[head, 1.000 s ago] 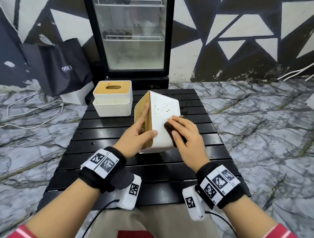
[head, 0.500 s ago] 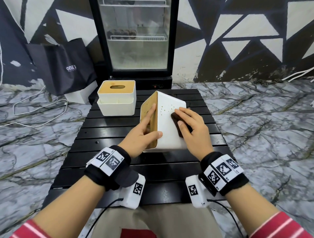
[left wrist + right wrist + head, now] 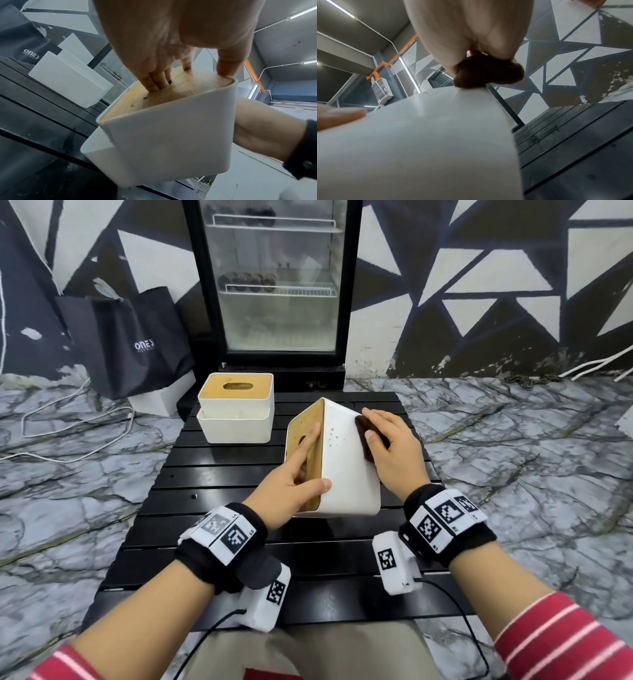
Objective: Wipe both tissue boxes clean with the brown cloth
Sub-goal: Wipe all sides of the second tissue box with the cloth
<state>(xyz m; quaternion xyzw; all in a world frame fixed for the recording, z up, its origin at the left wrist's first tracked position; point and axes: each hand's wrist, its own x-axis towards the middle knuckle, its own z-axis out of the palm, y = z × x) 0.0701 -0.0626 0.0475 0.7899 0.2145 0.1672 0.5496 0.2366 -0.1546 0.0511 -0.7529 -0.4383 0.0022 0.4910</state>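
Observation:
A white tissue box with a wooden lid (image 3: 342, 470) stands tilted on edge on the black slatted table (image 3: 219, 546). My left hand (image 3: 298, 474) grips it, thumb on the white face and fingers on the wooden lid (image 3: 173, 89), some at the slot. My right hand (image 3: 394, 446) holds the bunched brown cloth (image 3: 363, 436) against the white face near its far upper edge; the cloth (image 3: 488, 73) sits under the fingers. Small specks dot the white face beside the cloth. A second, identical tissue box (image 3: 236, 412) stands upright at the table's back left.
A glass-door fridge (image 3: 277, 285) stands right behind the table. A black shopping bag (image 3: 133, 340) and a white box lean at the back left, with white cables on the marble floor. Bare table slats lie between the box and me.
My right hand has slid the brown cloth up the white face, from its middle toward the far upper edge. The left hand keeps the same hold on the tilted box.

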